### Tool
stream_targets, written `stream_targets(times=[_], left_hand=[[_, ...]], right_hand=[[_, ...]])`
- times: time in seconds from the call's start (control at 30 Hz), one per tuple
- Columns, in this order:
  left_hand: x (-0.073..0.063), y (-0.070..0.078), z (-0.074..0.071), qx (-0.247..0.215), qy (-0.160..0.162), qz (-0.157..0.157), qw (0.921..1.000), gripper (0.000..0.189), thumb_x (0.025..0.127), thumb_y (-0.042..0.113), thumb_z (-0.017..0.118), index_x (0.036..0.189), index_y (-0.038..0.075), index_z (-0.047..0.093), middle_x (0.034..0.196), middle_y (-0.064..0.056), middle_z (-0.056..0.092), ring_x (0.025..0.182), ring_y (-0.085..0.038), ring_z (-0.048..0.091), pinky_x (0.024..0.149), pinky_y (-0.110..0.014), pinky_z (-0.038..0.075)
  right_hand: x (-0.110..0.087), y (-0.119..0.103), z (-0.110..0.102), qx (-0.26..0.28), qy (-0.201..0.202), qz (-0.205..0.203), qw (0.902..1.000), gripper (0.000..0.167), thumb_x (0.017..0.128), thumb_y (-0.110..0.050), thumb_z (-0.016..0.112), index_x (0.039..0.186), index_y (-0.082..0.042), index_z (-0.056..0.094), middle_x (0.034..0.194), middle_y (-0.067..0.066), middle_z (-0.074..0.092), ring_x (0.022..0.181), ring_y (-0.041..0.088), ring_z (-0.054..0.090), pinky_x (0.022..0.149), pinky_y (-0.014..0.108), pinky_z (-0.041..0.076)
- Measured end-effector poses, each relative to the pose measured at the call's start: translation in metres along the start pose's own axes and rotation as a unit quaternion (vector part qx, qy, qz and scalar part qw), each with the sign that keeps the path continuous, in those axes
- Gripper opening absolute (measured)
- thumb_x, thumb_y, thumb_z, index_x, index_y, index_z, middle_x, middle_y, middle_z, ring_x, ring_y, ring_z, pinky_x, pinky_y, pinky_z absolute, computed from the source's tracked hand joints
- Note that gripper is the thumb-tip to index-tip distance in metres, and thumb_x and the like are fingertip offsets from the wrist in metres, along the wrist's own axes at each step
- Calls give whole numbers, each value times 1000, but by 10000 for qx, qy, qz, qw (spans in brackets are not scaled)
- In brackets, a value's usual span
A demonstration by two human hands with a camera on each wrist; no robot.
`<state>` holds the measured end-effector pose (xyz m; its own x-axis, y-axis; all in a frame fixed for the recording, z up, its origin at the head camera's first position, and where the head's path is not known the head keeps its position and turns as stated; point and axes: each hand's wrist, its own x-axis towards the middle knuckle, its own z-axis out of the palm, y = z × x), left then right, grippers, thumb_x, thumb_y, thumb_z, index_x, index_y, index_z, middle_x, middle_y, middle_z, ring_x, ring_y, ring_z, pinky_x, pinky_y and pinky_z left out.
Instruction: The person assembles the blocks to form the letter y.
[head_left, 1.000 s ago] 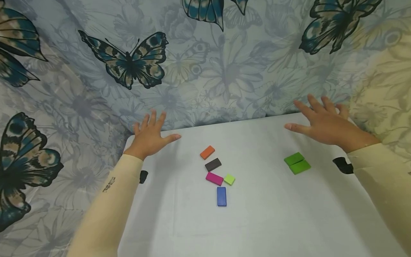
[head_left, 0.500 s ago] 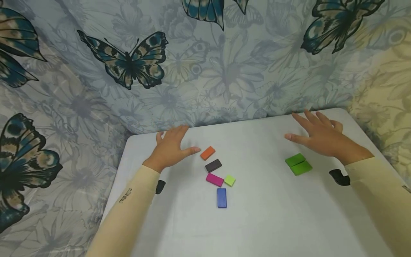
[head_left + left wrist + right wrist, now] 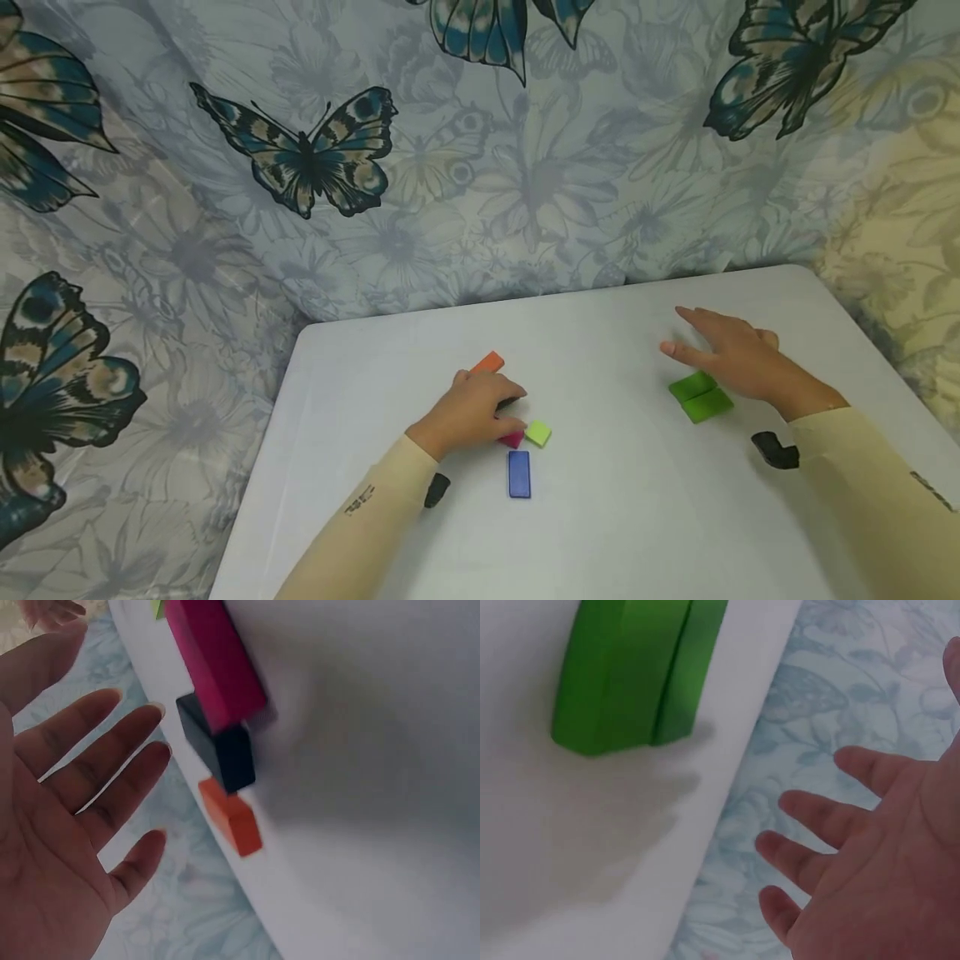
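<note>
Left hand [image 3: 471, 410] just kinda hovers, fingers spread, near a black rectangular block [image 3: 219, 748]. Right hand [image 3: 738, 358] is spread too, right by two green rectangular blocks [image 3: 705, 404].

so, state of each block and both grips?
Left grip: relaxed, holding nothing
Right grip: fingers apart, holding nothing
Orange block: flat on table
Black block: flat, mostly hidden in head view
Magenta block: flat, partly hidden in head view
Lime block: flat, by magenta block's end
Blue block: flat, unheld
Green blocks: flat, side by side
</note>
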<state>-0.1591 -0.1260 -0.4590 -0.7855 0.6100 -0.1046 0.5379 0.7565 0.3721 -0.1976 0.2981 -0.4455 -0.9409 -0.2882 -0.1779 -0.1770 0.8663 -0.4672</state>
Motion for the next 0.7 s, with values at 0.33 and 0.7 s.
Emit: stream_targets(times=[0.33, 0.7], left_hand=[[2, 12, 44, -98, -12, 137, 9999, 41, 92, 35, 91, 131, 25, 80, 124, 13, 69, 120, -6, 59, 98, -44, 40], [10, 15, 51, -178, 414, 51, 9990, 28, 91, 32, 92, 116, 24, 83, 109, 16, 68, 101, -1, 59, 90, -39, 36]], right_hand=[[-7, 14, 36, 992, 16, 243, 9948, 89, 113, -61, 46, 169, 4, 24, 167, 40, 25, 149, 67, 20, 99, 90, 13], [-10, 38, 51, 1478, 622, 6, 9871, 74, 111, -44, 64, 158, 9, 44, 148, 35, 49, 126, 49, 52, 97, 64, 44]])
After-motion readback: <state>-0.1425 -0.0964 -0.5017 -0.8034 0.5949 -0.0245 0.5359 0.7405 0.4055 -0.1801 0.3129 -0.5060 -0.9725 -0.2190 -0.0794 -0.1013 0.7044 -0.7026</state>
